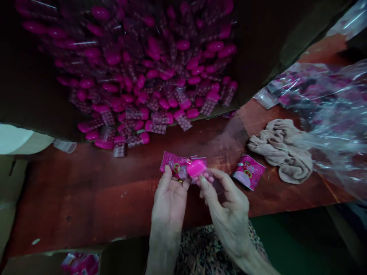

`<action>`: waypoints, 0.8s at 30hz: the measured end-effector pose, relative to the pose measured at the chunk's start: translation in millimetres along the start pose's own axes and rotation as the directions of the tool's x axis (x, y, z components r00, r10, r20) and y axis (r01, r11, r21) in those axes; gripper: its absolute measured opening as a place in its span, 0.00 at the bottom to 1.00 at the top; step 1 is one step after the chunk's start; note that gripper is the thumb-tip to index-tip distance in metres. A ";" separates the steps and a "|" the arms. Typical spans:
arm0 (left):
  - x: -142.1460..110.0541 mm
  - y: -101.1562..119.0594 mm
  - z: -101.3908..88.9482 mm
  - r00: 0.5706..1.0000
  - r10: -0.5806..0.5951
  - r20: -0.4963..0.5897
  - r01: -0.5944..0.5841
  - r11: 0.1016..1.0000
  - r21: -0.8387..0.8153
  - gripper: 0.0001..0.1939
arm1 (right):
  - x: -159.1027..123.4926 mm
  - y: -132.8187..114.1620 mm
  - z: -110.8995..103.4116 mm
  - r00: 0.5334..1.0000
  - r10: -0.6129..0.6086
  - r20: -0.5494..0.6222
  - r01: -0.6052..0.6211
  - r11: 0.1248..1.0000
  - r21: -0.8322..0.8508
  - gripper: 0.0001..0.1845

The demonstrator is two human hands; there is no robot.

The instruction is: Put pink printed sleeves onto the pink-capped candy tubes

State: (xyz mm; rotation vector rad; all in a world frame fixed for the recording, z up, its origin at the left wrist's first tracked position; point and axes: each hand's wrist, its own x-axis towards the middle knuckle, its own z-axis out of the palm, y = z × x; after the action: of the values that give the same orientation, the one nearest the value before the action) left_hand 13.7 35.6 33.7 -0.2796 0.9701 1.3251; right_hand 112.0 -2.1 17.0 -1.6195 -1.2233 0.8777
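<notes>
Between the thumb and fingers of my right hand (229, 208) is a small clear candy container with a bright pink cap (196, 168); pink candy balls show below the cap. My left hand (169, 202), palm up, pinches a pink printed label (169, 159) under its thumb. The two hands nearly meet, and the container overlaps the label's right part. More of the label's edge shows behind the cap. To the right of my right hand, a small stack of similar pink labels (250, 172) lies on the red-brown table (86, 191).
A large heap of pink-capped candy containers (160, 74) spills from a dark open box onto the table. At right lie a crumpled cloth (282, 147) and a clear plastic bag (329, 95) of pink items. At left are a white bowl (28, 141) and clear empty tube (65, 146).
</notes>
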 end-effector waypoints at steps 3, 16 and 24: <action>1.9 -3.6 -1.0 1.000 0.010 0.002 -0.010 1.000 0.015 0.15 | -1.6 -0.3 1.1 1.000 -0.026 0.018 0.026 1.000 -0.006 0.06; 2.5 -13.0 -7.6 0.969 0.175 0.176 -0.215 0.945 0.246 0.03 | 2.9 5.7 2.7 1.000 -0.011 0.015 0.011 0.999 -0.033 0.07; 13.2 -15.6 -9.5 0.980 0.099 0.175 -0.148 0.945 0.292 0.08 | 5.4 6.8 2.9 0.999 -0.018 0.033 0.017 1.000 0.001 0.08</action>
State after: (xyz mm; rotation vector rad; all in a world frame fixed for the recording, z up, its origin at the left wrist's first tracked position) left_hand 22.7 33.9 13.1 0.1234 1.0532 1.2685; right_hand 113.0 3.1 9.5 -1.5974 -1.2579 0.8965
